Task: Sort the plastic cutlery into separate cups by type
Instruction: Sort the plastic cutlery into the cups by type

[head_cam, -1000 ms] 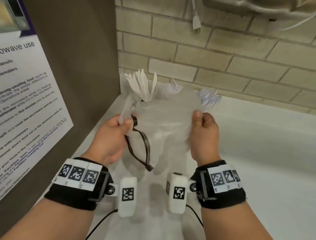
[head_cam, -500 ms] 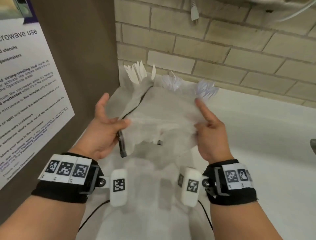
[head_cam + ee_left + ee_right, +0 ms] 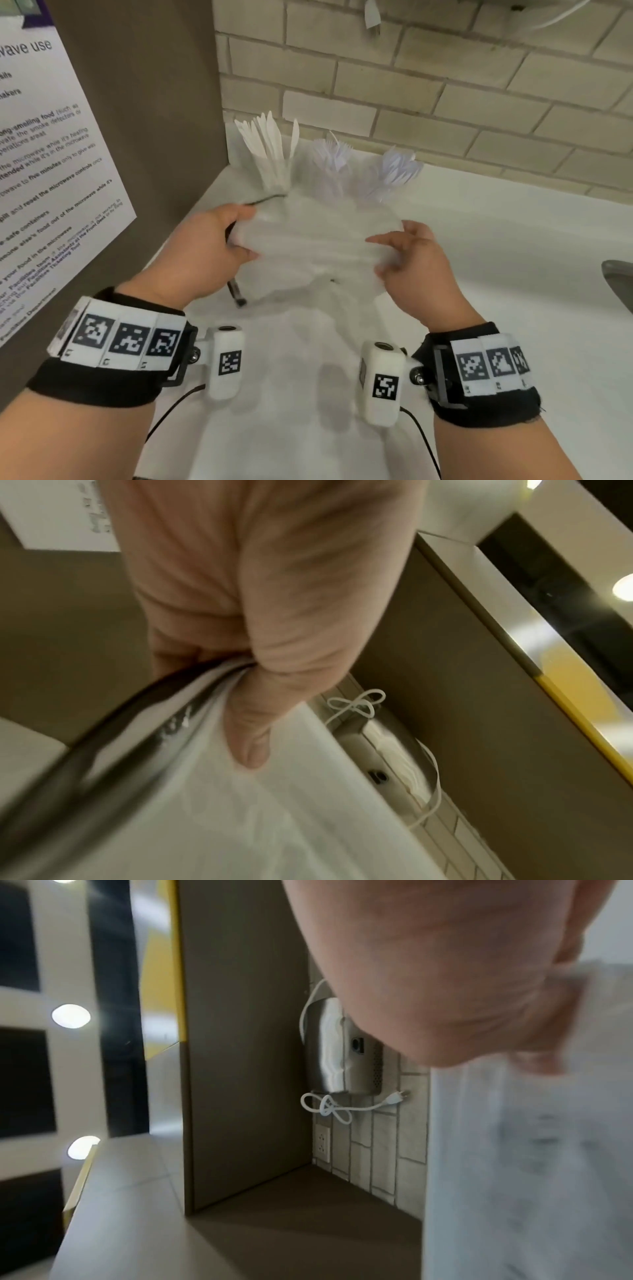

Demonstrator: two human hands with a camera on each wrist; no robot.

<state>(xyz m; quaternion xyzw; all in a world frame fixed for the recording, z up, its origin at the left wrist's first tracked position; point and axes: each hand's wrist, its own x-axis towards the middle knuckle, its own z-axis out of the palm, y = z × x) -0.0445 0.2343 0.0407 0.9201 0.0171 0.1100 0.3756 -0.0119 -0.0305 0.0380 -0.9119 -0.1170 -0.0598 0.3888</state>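
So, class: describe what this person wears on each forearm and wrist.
Both forearms are bare, no sleeves. The left hand and right hand each have a black wrist strap with white square-code tags, and a white rounded camera pod with its own code tag and thin black cable.

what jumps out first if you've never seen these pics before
Both hands hold a white drawstring bag up over the white counter: the left hand grips its left edge by the dark cord, the right hand is on its right edge. Behind the bag, against the brick wall, three fans of white plastic cutlery stick up side by side.
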